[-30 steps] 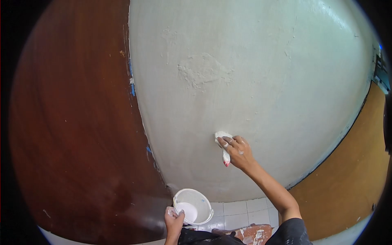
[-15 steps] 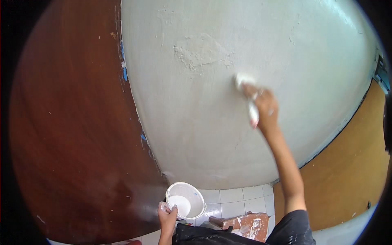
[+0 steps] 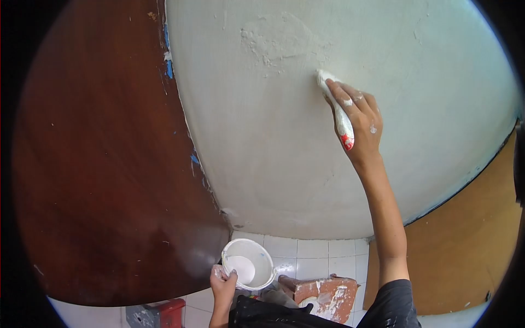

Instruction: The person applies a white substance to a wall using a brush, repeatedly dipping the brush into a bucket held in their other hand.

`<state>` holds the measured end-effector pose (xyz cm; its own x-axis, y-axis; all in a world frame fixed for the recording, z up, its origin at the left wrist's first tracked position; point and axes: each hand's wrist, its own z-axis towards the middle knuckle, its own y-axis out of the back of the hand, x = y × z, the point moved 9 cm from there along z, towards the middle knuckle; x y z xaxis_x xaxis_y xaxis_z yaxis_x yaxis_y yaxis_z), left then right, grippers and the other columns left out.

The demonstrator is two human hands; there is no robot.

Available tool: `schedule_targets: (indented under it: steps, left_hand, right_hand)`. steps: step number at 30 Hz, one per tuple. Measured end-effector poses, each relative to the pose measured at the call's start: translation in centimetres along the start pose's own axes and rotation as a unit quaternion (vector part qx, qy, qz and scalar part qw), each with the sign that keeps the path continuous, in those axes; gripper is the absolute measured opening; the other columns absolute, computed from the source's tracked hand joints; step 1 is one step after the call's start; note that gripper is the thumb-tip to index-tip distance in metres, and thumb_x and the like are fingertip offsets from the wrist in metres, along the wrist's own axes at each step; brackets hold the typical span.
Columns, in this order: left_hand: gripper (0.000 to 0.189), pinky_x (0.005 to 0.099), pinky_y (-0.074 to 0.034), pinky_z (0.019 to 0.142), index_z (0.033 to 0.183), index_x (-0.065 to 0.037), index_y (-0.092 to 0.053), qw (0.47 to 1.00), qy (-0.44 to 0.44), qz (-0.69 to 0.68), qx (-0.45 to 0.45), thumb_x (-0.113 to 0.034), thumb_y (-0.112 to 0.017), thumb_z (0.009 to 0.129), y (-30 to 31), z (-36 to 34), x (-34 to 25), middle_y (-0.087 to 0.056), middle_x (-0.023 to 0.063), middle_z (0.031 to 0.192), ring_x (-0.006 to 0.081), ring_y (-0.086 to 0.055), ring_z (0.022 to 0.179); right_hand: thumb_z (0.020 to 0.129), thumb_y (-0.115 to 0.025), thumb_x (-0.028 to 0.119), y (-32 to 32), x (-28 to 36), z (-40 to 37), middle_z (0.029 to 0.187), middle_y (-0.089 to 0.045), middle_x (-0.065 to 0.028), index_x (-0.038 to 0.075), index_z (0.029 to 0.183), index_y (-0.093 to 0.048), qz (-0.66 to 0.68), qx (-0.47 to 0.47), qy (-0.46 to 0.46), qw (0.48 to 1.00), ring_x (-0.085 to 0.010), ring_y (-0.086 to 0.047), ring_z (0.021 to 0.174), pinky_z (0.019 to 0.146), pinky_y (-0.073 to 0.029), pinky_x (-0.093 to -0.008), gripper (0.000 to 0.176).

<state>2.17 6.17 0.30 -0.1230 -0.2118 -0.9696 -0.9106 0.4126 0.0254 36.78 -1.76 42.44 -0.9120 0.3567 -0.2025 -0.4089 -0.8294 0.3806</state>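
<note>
Head view: left hand [image 3: 223, 280] grips bucket [image 3: 262, 261] by rim, near bottom-left corner of wall [image 3: 284, 164]. Right hand [image 3: 361, 117] closed round brush [image 3: 343, 121], long axis leaning up-left, bristle end at wall, contact unclear. Rough patch [image 3: 279, 41] up-left of right hand, the nearer one, toward wall's left edge.

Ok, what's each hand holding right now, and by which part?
The right hand holds a white-smeared paintbrush with a red-ended handle, gripped towards its head end. The left hand holds a round white plastic bucket by its rim.
</note>
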Motion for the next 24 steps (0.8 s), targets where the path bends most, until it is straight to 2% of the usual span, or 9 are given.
schedule_targets:
  steps: [2, 4, 7, 9, 12, 15, 17, 21, 24]
  left_hand:
    - [0.022, 0.0239, -0.040, 0.059, 0.088, -0.007, -0.050, 1.000, 0.005, -0.012, -0.008, 0.008, -0.064, 0.080, -0.2, -0.2, 0.5, -0.049, -0.0025, 0.076, 0.0059, -0.048, 0.067]
    - [0.024, 0.0232, -0.039, 0.058, 0.086, -0.007, -0.048, 0.999, 0.024, -0.023, -0.017, 0.007, -0.066, 0.079, 0.0, -0.4, 0.0, -0.048, -0.0027, 0.077, 0.0053, -0.046, 0.067]
    - [0.024, 0.0233, -0.040, 0.059, 0.086, -0.006, -0.048, 0.999, 0.043, -0.019, -0.011, 0.006, -0.067, 0.078, 0.6, -0.8, -0.6, -0.049, -0.0019, 0.077, 0.0059, -0.047, 0.068]
    - [0.022, 0.0235, -0.041, 0.060, 0.087, -0.005, -0.051, 1.000, 0.030, 0.008, 0.002, 0.005, -0.068, 0.077, 1.7, 0.0, 1.2, -0.052, -0.0004, 0.078, 0.0071, -0.050, 0.069]
    - [0.020, 0.0237, -0.041, 0.060, 0.087, -0.005, -0.052, 0.999, 0.003, 0.043, 0.022, 0.004, -0.068, 0.077, 2.2, 0.4, 1.4, -0.053, -0.0006, 0.076, 0.0073, -0.050, 0.068]
    - [0.021, 0.0240, -0.044, 0.062, 0.089, -0.005, -0.051, 0.996, 0.014, 0.073, 0.052, 0.010, -0.064, 0.080, 2.5, 0.4, 0.9, -0.055, 0.0002, 0.081, 0.0077, -0.053, 0.071]
    - [0.022, 0.0239, -0.044, 0.062, 0.090, -0.005, -0.051, 0.995, 0.011, 0.074, 0.065, 0.010, -0.064, 0.080, 2.9, 0.8, 0.7, -0.055, 0.0003, 0.082, 0.0079, -0.054, 0.072]
    - [0.022, 0.0237, -0.045, 0.063, 0.092, -0.005, -0.052, 0.994, 0.012, 0.061, 0.088, 0.010, -0.063, 0.081, 4.4, 1.5, 0.3, -0.056, 0.0008, 0.084, 0.0083, -0.055, 0.074]
    - [0.019, 0.0223, -0.037, 0.056, 0.086, -0.006, -0.053, 0.996, -0.014, 0.025, 0.082, 0.004, -0.067, 0.078, 5.3, 1.7, 0.1, -0.050, -0.0037, 0.072, 0.0041, -0.045, 0.063]
  right_hand:
    - [0.074, -0.067, 0.001, -0.1, 0.6, -1.0, 0.114, -0.070, -0.0082, 0.017, 0.127, -0.067, -0.014, -0.021, -0.001, 1.000, -0.0300, -0.064, 0.092, 0.082, -0.052, -0.0389, 0.056]
    - [0.076, -0.064, 0.002, -4.0, 1.6, -7.1, 0.121, -0.068, -0.0076, 0.022, 0.134, -0.063, -0.063, 0.050, 0.013, 0.997, -0.0290, -0.065, 0.096, 0.082, -0.052, -0.0387, 0.060]
    - [0.079, -0.061, 0.003, -8.8, 4.3, -18.4, 0.122, -0.067, -0.0046, 0.020, 0.133, -0.063, -0.013, 0.110, -0.006, 0.994, -0.0213, -0.065, 0.095, 0.077, -0.051, -0.0358, 0.057]
    - [0.080, -0.061, 0.004, -11.4, 5.7, -25.1, 0.121, -0.067, -0.0036, 0.019, 0.132, -0.064, 0.030, 0.157, -0.028, 0.987, -0.0218, -0.064, 0.093, 0.079, -0.050, -0.0360, 0.054]
    - [0.080, -0.061, 0.005, -12.5, 5.9, -28.4, 0.119, -0.068, -0.0030, 0.019, 0.128, -0.065, 0.076, 0.194, -0.056, 0.976, -0.0234, -0.063, 0.092, 0.083, -0.048, -0.0371, 0.050]
    - [0.076, -0.063, 0.002, -11.4, 2.8, -25.2, 0.115, -0.069, -0.0055, 0.018, 0.128, -0.066, 0.089, 0.188, -0.085, 0.974, -0.0282, -0.063, 0.093, 0.087, -0.046, -0.0395, 0.054]
    - [0.074, -0.064, -0.001, -8.4, 1.2, -18.2, 0.113, -0.069, -0.0076, 0.019, 0.129, -0.066, 0.075, 0.153, -0.081, 0.982, -0.0303, -0.063, 0.095, 0.087, -0.047, -0.0408, 0.059]
    - [0.071, -0.067, -0.003, -1.8, 0.4, -5.1, 0.114, -0.069, -0.0080, 0.020, 0.128, -0.067, -0.007, -0.008, -0.019, 1.000, -0.0292, -0.063, 0.098, 0.086, -0.050, -0.0401, 0.061]
    - [0.072, -0.068, -0.003, -0.4, 1.1, -3.7, 0.114, -0.069, -0.0075, 0.021, 0.129, -0.067, -0.037, -0.041, -0.043, 0.998, -0.0289, -0.064, 0.097, 0.086, -0.051, -0.0388, 0.061]
